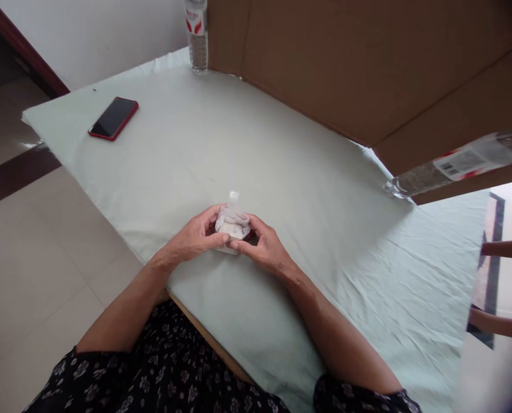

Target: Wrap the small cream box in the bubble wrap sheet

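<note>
Near the front edge of the table, a small white package (pixel 233 225) with a crumpled, wrapper-like top sits between my two hands. Its exact kind is unclear. A pale translucent tab (pixel 234 198) sticks up at its far side. My left hand (pixel 200 231) grips the package from the left, thumb across the near side. From the right, my right hand (pixel 263 244) closes on it, with its thumb near the other thumb. My fingers partly hide the sides and underside of the package.
A pale green cloth (pixel 161 166) covers the table. A phone in a red case (pixel 114 118) lies at the far left. Cardboard panels (pixel 324 63) stand at the back, with one water bottle (pixel 198 37) at their left and another bottle (pixel 462 163) at right. Another person's legs (pixel 505 324) show at far right.
</note>
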The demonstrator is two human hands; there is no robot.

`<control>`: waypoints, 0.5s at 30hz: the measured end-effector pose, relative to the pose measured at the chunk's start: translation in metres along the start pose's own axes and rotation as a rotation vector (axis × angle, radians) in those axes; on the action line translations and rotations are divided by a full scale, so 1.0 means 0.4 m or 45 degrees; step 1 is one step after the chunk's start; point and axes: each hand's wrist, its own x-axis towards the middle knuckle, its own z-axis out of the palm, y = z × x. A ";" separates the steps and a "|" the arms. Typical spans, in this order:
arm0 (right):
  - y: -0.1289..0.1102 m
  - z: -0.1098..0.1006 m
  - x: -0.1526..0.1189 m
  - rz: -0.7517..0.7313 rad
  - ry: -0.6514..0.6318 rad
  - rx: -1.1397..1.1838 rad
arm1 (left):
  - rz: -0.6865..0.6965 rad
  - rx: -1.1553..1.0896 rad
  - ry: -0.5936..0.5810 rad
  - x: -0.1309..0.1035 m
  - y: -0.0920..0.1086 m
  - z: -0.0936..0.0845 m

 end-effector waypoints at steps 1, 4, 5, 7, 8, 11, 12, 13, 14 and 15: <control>0.003 0.000 0.000 0.004 0.023 -0.006 | -0.004 -0.032 0.010 0.001 -0.004 0.000; 0.011 0.003 0.002 0.017 0.066 -0.012 | -0.013 -0.106 0.038 0.003 -0.021 0.000; 0.013 0.004 0.003 0.015 0.068 -0.007 | -0.013 -0.124 0.050 0.003 -0.028 0.001; 0.015 0.006 0.006 0.000 0.068 0.013 | -0.008 -0.154 0.080 0.001 -0.040 0.002; 0.015 0.007 0.007 -0.009 0.069 0.024 | -0.001 -0.166 0.095 0.001 -0.046 0.004; 0.014 0.006 0.010 -0.025 0.061 0.055 | 0.010 -0.168 0.132 -0.001 -0.055 0.008; 0.014 0.005 0.010 -0.026 0.055 0.060 | 0.007 -0.163 0.141 -0.002 -0.055 0.009; 0.015 0.005 0.010 -0.025 0.050 0.065 | 0.000 -0.160 0.147 -0.002 -0.055 0.009; 0.017 0.006 0.010 -0.023 0.048 0.066 | -0.007 -0.164 0.154 -0.002 -0.054 0.010; 0.019 0.007 0.009 -0.019 0.050 0.061 | -0.014 -0.175 0.159 -0.002 -0.053 0.010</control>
